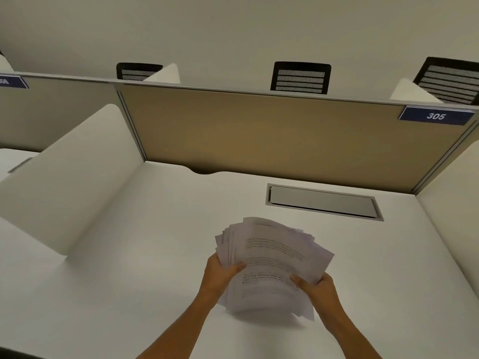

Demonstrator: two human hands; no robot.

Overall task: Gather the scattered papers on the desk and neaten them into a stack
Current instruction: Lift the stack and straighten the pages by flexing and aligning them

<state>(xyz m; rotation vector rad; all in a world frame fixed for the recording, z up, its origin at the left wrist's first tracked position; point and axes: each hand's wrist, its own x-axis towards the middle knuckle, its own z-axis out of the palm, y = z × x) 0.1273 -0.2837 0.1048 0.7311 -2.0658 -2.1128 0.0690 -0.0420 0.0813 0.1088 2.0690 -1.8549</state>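
A bundle of several printed white papers (272, 255) is held upright above the white desk (155, 242), its sheets fanned and uneven at the top and left edge. My left hand (220, 272) grips the bundle's left side, thumb on the front sheet. My right hand (317, 285) grips the right side, thumb on the front too. The bundle's lower edge is blurred and hovers close to the desk; I cannot tell if it touches.
A grey cable-tray lid (322, 202) is set into the desk behind the papers. A tan partition (272, 136) with a blue "305" label (436, 116) closes the back. White side dividers (70, 177) flank the desk. Black chair backs (300, 77) show beyond.
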